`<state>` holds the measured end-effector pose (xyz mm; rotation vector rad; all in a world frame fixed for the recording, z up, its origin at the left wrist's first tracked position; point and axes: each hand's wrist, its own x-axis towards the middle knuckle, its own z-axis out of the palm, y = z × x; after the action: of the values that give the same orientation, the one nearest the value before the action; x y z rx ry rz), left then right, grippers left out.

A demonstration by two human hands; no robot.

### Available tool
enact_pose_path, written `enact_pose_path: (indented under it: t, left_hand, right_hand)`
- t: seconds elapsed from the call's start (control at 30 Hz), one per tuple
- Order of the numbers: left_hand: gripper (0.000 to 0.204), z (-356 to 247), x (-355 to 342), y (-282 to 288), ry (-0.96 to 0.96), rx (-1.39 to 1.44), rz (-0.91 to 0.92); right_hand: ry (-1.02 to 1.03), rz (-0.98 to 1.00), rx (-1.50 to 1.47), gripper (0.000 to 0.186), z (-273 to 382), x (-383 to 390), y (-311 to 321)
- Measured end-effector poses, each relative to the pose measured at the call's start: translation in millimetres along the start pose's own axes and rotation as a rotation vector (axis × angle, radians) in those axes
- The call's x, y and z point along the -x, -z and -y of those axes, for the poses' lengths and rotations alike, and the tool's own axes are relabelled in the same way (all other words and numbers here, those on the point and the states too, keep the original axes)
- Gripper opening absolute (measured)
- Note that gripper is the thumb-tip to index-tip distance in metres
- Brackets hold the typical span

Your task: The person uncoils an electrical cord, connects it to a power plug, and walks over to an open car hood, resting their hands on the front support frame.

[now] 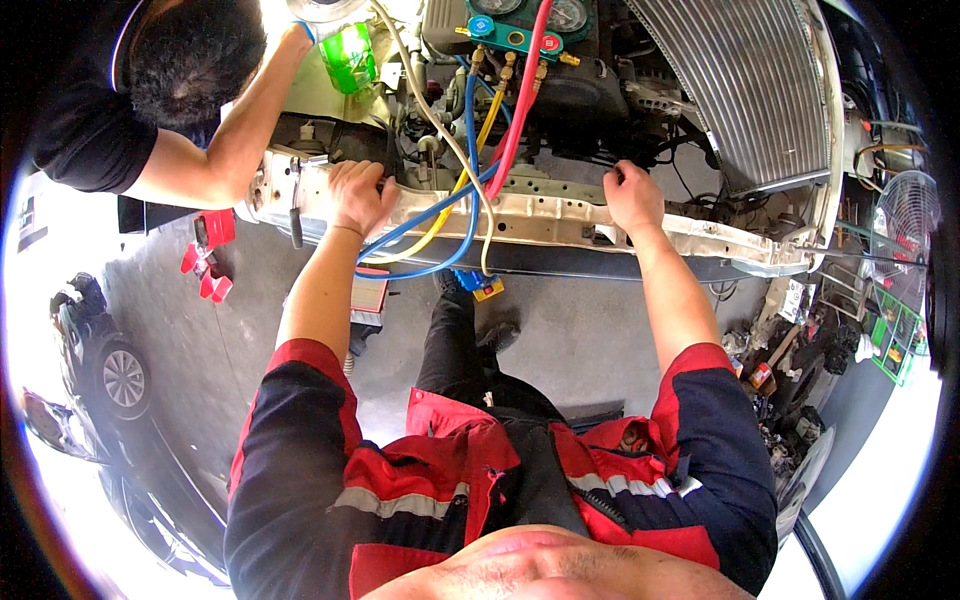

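Observation:
My left hand [362, 195] is closed over the upper edge of a pale metal front beam [715, 230] of an opened car front, beside blue and yellow hoses [432, 236] that cross it. My right hand [633, 197] is curled over the same beam further right, below the dark engine bay [590, 95]. Between and above my hands a gauge manifold [515, 35] sits on the engine, with a pink hose [522, 120] and a beige tube [450, 140] hanging down. A tilted finned radiator panel [730, 80] stands at the upper right.
A co-worker [185, 70] leans in at upper left, arm near a green container [350, 55]. Red items [210, 255] lie on the floor at left, near another car [110, 420]. A fan [900, 230] and piled parts [790, 420] stand at right. My foot is below the beam.

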<state>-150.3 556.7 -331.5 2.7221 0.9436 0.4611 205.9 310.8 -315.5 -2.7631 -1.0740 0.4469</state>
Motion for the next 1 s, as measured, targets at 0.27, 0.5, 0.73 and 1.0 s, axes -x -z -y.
enact_pose_path:
  t: [0.27, 0.5, 0.73, 1.0]
  left_hand:
    - [0.017, -0.5, -0.3, 0.4, 0.019, -0.003, 0.029]
    - [0.016, 0.9, -0.4, -1.6, 0.001, 0.015, -0.008]
    - [0.016, 1.6, -0.1, -2.7, -0.004, 0.009, -0.007]
    - [0.016, 0.9, -0.5, -1.3, -0.017, 0.016, -0.022]
  right_hand:
    - [-0.003, -0.001, 0.001, 0.035, 1.3, 0.5, 1.0]
    - [0.0, -0.007, 0.004, 0.036, 2.0, 1.3, 2.2]
    - [-0.018, 0.018, 0.001, 0.034, 2.4, -0.3, 3.2]
    - [-0.009, 0.005, -0.005, 0.032, 1.2, -0.1, 1.1]
